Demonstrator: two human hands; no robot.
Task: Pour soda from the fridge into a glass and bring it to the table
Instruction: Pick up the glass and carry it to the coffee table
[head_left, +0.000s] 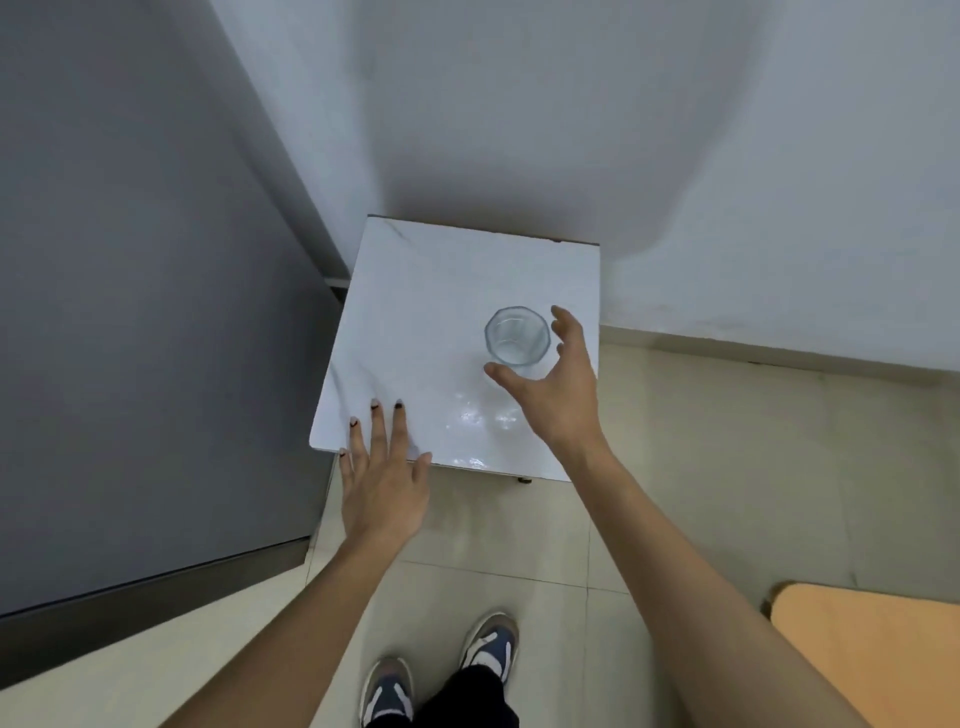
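Fingers (563, 325) on the right hand (558, 395) are spread wide and curled around the glass (518, 336) without actually touching it as far as I can see, thumb on the near side and the rest round the far right side, so it's a loose open cup, not a grip. Going by size from there: the grey wall panel (130, 286) left of the glass might be the fridge, honestly can't tell, and nothing's open. Next is the white marble-look desk (415, 291) the glass stands on, tucked into the corner, with the glass toward its right edge. An orange surface (872, 649) sits well off to the near right of the glass, on the floor side. Left hand (382, 483) lies flat and open on the desk's near left corner, holding nothing, well apart from the glass. Progress-wise I'd say it's barely started: no soda bottle or can anywhere in view, nothing poured. The glass is upright and looks empty, just clear all the way down. So still left: get the soda, pour, carry it over.
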